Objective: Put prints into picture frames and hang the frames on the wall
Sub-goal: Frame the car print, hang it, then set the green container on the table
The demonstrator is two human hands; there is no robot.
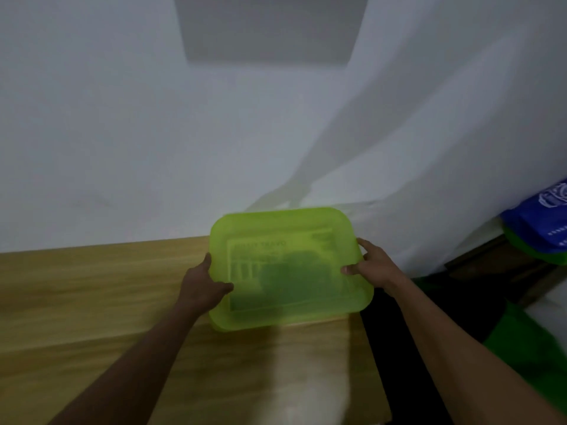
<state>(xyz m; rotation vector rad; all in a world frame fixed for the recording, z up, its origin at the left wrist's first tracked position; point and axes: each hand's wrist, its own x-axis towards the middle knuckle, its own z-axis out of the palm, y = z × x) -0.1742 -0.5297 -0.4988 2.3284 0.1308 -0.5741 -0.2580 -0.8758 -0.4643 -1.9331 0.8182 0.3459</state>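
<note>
A translucent lime-green plastic lid or tray point(285, 228) is held over the far right part of a wooden table point(92, 296). Through the plastic I see a printed sheet and a dark shape, both blurred. My left hand point(202, 285) grips its left edge, thumb on top. Gripping the right edge is my right hand point(372, 265), fingers curled over the rim. No picture frame is plainly visible.
A white wall point(153, 133) rises just behind the table, with a grey rectangle point(270, 26) high up. A white drape point(460, 118) hangs at the right. A blue printed bag point(543, 222) and green items point(527, 342) lie at the far right, beside a dark gap.
</note>
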